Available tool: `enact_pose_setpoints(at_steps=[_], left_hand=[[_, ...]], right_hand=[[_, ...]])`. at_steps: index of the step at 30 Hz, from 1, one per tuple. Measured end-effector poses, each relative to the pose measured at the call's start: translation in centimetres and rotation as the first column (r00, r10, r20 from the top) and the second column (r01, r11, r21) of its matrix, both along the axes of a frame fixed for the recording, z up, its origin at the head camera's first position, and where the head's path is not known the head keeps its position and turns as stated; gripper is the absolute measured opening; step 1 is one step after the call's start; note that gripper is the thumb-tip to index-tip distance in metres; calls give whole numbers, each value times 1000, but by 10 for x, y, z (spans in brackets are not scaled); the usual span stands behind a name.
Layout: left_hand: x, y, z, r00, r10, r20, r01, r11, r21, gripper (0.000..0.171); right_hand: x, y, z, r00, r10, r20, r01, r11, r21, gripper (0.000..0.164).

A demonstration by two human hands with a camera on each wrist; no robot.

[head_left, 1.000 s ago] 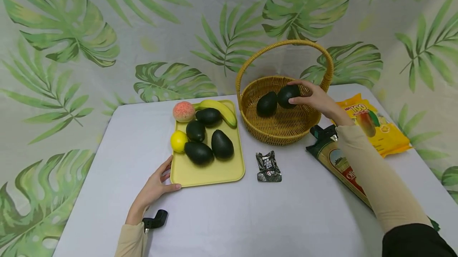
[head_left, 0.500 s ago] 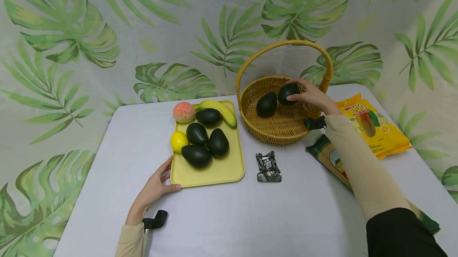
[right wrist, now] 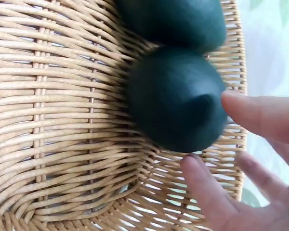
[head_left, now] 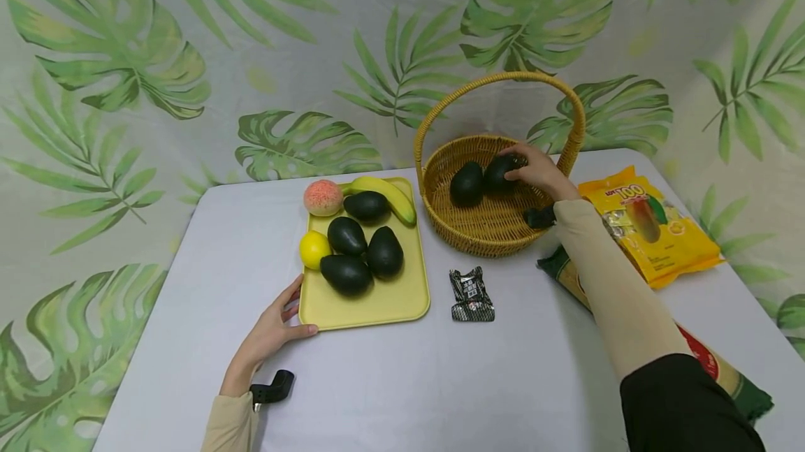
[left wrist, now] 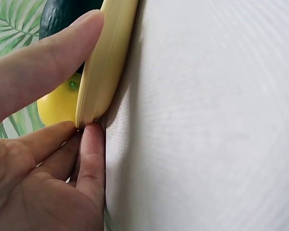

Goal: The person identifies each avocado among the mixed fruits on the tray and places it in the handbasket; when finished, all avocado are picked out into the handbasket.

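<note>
An avocado point(head_left: 498, 174) lies in the basket point(head_left: 484, 241), seemingly resting on its wicker and up against a second avocado point(head_left: 467, 185); the right hand point(head_left: 537, 169), reaching in over the basket's right side, has spread fingers at it, though whether they pinch or merely touch I cannot tell.

Left of the basket is a yellow tray point(head_left: 358, 309), its near left corner held between the thumb and fingers of the left hand point(head_left: 270, 330); on it are four avocados point(head_left: 346, 235), a banana point(head_left: 395, 199), a yellow fruit point(head_left: 314, 249) and a peach-like fruit point(head_left: 323, 198).

Judging by how things lie, the work looks partway: two avocados are in the basket, with a hand not yet off one; four lie on the tray, untouched by either hand.

Nearer than the basket lies a small dark packet point(head_left: 472, 295); to its right, a yellow bag point(head_left: 657, 228) and a long packet point(head_left: 723, 375), partly hidden by the sleeve.

The right wrist view bares the avocado's end and the fingertips, partly covered from the head; the left wrist view alone shows the yellow fruit's green stem spot.
</note>
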State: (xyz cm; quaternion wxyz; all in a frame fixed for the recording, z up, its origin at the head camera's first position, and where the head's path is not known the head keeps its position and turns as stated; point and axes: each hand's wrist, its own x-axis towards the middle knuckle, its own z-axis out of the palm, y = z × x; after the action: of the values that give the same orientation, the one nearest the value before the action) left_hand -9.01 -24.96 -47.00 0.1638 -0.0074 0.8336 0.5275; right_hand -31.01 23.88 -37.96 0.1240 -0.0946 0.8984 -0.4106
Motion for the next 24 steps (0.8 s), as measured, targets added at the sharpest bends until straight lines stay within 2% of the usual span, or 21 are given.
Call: enact_pose_setpoints(at_steps=[8, 12, 16, 18, 24], left_hand=[[-1, -1, -1, 1000, 6, 2, -6, 1000, -1, 102], [-1, -1, -1, 1000, 2, -4, -2, 1000, -4, 102], [-2, -1, -1, 1000, 0, -9, 0, 1000, -11, 102], [-2, -1, -1, 1000, 2, -6, -2, 1000, -12, 102], [-2, -1, 0, 1000, 1, 0, -1, 1000, -14, 102]], right_hand=[[6, -4, 5, 999, 22, 25, -24, 997, 78, 51], [13, -4, 13, 999, 36, 2, -36, 998, 57, 50], [26, -5, 23, 999, 43, -6, -43, 999, -9, 49], [33, -7, 28, 999, 53, 1, -53, 995, -80, 49], [53, -23, 30, 991, 132, -13, -130, 947, -294, 50]])
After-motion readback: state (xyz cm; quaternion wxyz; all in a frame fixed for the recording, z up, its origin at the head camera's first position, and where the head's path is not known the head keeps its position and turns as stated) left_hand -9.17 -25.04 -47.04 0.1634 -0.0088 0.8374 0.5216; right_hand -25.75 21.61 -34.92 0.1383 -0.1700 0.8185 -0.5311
